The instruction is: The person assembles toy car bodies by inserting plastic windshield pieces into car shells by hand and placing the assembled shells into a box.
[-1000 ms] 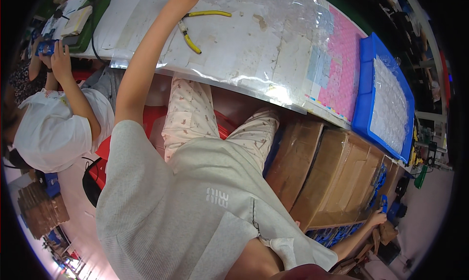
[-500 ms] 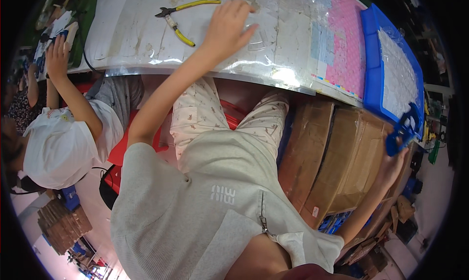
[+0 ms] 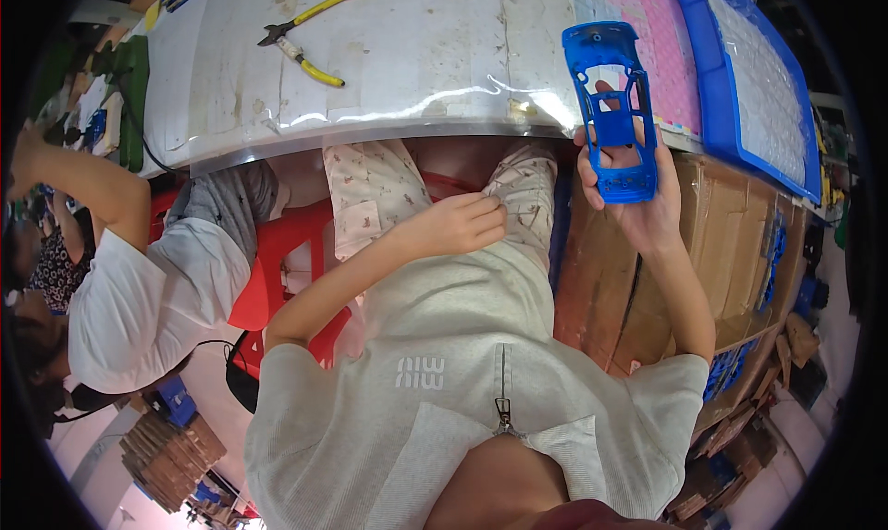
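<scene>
A blue plastic toy car body shell [image 3: 616,130] with open window holes is held up over the table's front edge at the right. My right hand [image 3: 647,217] grips its lower end, and fingers show through the openings. Above my lap, close to my shirt and trousers, my left hand [image 3: 470,223] is closed with its fingers curled; whatever they may hold is hidden. Diagonal cutters [image 3: 276,34] with yellow handles lie spread on the table, away from both hands.
A white, stained table [image 3: 435,58] with a clear cover spans the front. At its right stands a blue tray [image 3: 714,114] holding clear plastic packing. Cardboard boxes [image 3: 597,280] with blue parts stand below. At left, a person in a white shirt [image 3: 139,294] sits near a red stool [image 3: 268,285].
My right hand has brought the blue car shell from beside the tray to over the table edge. My left hand has drawn back from the table to my lap and closed.
</scene>
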The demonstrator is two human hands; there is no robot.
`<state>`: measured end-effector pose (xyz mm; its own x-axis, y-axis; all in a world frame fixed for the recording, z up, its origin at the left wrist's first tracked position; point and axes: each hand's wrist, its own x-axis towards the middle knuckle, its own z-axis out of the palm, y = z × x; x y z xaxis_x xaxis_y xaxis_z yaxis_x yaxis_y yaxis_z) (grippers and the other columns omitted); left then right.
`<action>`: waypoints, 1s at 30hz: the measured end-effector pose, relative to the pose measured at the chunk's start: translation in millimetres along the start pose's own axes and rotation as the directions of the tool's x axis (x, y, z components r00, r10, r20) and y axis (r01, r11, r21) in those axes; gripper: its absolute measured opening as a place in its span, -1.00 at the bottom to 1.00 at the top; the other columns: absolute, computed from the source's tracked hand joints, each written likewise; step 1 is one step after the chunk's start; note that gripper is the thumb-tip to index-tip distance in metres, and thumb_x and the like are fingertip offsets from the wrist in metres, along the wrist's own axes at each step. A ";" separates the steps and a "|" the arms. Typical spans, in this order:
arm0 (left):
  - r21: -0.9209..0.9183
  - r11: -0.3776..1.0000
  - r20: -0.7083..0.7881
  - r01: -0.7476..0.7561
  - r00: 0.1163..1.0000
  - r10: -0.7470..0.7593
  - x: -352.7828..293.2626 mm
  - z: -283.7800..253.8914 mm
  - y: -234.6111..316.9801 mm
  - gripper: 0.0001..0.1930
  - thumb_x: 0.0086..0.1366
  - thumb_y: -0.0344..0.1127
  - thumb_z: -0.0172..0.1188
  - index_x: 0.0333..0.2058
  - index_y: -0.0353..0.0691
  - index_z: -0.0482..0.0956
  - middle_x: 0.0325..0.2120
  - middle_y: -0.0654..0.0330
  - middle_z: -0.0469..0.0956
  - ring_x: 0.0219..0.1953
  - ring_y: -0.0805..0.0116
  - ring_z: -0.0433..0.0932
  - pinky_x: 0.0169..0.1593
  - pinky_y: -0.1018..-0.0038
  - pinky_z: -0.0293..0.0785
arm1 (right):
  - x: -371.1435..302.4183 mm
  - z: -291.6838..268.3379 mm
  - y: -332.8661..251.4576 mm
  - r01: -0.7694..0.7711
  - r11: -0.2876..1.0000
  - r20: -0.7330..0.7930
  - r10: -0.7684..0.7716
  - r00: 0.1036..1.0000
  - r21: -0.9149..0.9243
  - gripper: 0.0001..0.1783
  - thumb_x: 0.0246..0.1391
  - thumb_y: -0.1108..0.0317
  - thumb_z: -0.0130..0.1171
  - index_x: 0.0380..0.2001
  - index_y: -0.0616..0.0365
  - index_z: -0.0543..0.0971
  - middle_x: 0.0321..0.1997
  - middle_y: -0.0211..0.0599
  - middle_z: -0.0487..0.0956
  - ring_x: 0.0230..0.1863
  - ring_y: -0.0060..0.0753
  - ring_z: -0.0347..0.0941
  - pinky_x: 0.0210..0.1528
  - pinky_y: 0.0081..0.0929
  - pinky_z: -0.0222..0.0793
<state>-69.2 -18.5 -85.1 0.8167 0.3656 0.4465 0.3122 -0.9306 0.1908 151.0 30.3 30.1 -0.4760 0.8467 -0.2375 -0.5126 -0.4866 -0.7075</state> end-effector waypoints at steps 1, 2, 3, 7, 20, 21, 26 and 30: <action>-0.008 1.000 0.004 -0.005 1.000 0.005 -0.3 -4.9 2.2 -0.80 -0.10 -0.40 0.14 -0.41 -0.27 0.49 -0.27 0.13 0.48 -0.12 0.26 0.46 -0.14 0.45 0.46 | 0.2 -3.4 0.5 0.002 1.000 -0.008 -0.002 1.000 0.006 -0.35 0.19 -0.09 -0.41 0.20 0.10 0.01 -0.15 -0.07 0.38 -0.38 -0.36 0.34 -0.45 -0.50 0.27; -0.026 0.999 -0.078 0.039 0.996 -0.041 -0.2 -11.0 3.3 -0.79 -0.11 -0.42 0.15 -0.39 -0.27 0.50 -0.27 0.14 0.48 -0.15 0.27 0.47 -0.18 0.44 0.47 | 0.9 -8.4 0.7 0.001 0.999 0.009 -0.001 1.000 -0.039 -0.37 0.16 -0.09 -0.36 0.13 0.15 0.11 -0.18 -0.07 0.38 -0.41 -0.35 0.35 -0.48 -0.51 0.28; -0.046 0.995 -0.159 0.085 0.983 -0.091 3.7 -19.5 5.9 -0.77 -0.12 -0.44 0.16 -0.38 -0.27 0.51 -0.26 0.15 0.48 -0.18 0.27 0.49 -0.21 0.44 0.49 | 0.8 -11.6 1.2 -0.001 0.996 0.029 0.004 1.000 -0.084 -0.38 0.14 -0.09 -0.31 0.07 0.20 0.20 -0.22 -0.06 0.39 -0.43 -0.34 0.36 -0.51 -0.52 0.28; -0.110 0.983 -0.312 0.147 0.934 -0.175 17.5 -27.6 16.8 -0.72 -0.12 -0.49 0.19 -0.32 -0.26 0.52 -0.25 0.14 0.48 -0.22 0.27 0.51 -0.27 0.46 0.51 | 2.3 -14.8 10.9 0.015 0.987 -0.093 -0.030 0.995 -0.157 -0.38 0.10 -0.11 -0.31 0.01 0.19 0.26 -0.23 -0.05 0.40 -0.43 -0.31 0.38 -0.44 -0.43 0.33; 0.010 0.998 -0.593 0.057 0.804 -0.040 93.1 -43.2 24.3 -0.76 -0.10 -0.46 0.21 -0.35 -0.20 0.50 -0.32 0.17 0.51 -0.26 0.23 0.52 -0.29 0.44 0.45 | -9.5 -19.0 20.7 0.101 0.995 -0.119 -0.102 0.988 -0.013 -0.55 0.18 -0.04 -0.32 -0.08 0.10 0.23 -0.16 -0.06 0.41 -0.18 -0.29 0.42 -0.15 -0.40 0.38; 0.027 0.998 -0.569 0.063 0.821 -0.036 94.3 -41.4 24.7 -0.76 -0.10 -0.45 0.20 -0.36 -0.19 0.50 -0.33 0.18 0.51 -0.26 0.24 0.52 -0.26 0.43 0.44 | -9.6 -18.9 21.0 0.110 0.993 -0.109 -0.113 0.988 -0.040 -0.53 0.18 -0.05 -0.34 -0.06 0.08 0.23 -0.12 0.00 0.38 -0.18 -0.28 0.42 -0.13 -0.39 0.37; -0.106 0.987 -0.561 0.121 0.812 -0.160 102.4 -36.0 21.9 -0.72 -0.17 -0.49 0.23 -0.36 -0.20 0.51 -0.36 0.20 0.52 -0.28 0.28 0.52 -0.31 0.45 0.40 | -11.5 -25.0 21.3 0.126 0.949 -0.090 -0.159 0.983 -0.290 -0.48 0.20 -0.02 -0.38 0.06 0.11 0.17 -0.04 -0.11 0.37 -0.03 -0.25 0.36 0.03 -0.36 0.27; -0.134 0.974 -0.622 0.184 0.749 -0.227 103.5 -35.4 23.0 -0.70 -0.22 -0.52 0.25 -0.38 -0.21 0.54 -0.37 0.21 0.53 -0.31 0.28 0.52 -0.37 0.47 0.36 | -9.4 -17.5 22.3 0.129 0.940 -0.144 -0.182 0.973 -0.315 -0.45 0.20 -0.02 -0.39 0.09 0.14 0.15 -0.05 -0.13 0.37 -0.06 -0.31 0.37 0.02 -0.38 0.28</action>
<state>5.4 -1.4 -3.6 0.2387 0.4954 0.8352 0.3893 -0.8368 0.3851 156.5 15.3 4.9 -0.2668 0.9431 -0.1987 -0.3183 -0.2808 -0.9055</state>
